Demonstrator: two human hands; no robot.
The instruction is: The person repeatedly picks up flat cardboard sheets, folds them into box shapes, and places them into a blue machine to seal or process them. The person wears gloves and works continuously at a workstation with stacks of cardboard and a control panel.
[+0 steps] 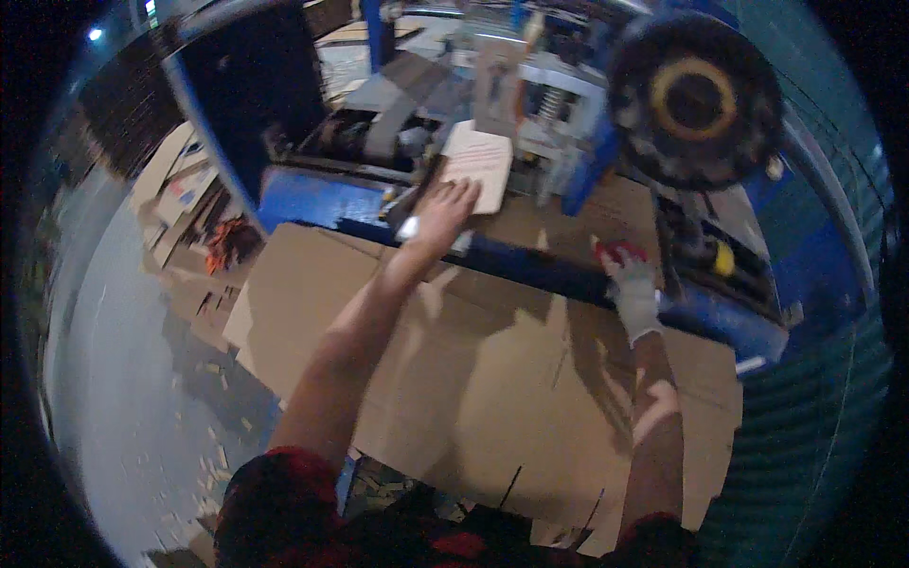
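Observation:
My bare left hand (445, 216) reaches forward over the machine's blue front rail (540, 268). Its fingers lie stretched out on the lower left part of a pale, flat rectangular piece (485, 156) with red print. To the right, my right hand (632, 284) wears a light glove with red at the fingertips. It rests at the rail, by a brown cardboard sheet (615, 216) inside the machine. Its fingers are blurred, and I cannot make out whether they grip the cardboard. A large brown cardboard sheet (502, 379) spreads below both forearms, in front of the rail.
A big dark round wheel (696, 99) with a tan ring hangs at the upper right. Metal machine parts with a spring (551, 97) stand at the back. Cardboard scraps and an orange bundle (230, 244) lie at the left. Small offcuts litter the grey floor (123, 379).

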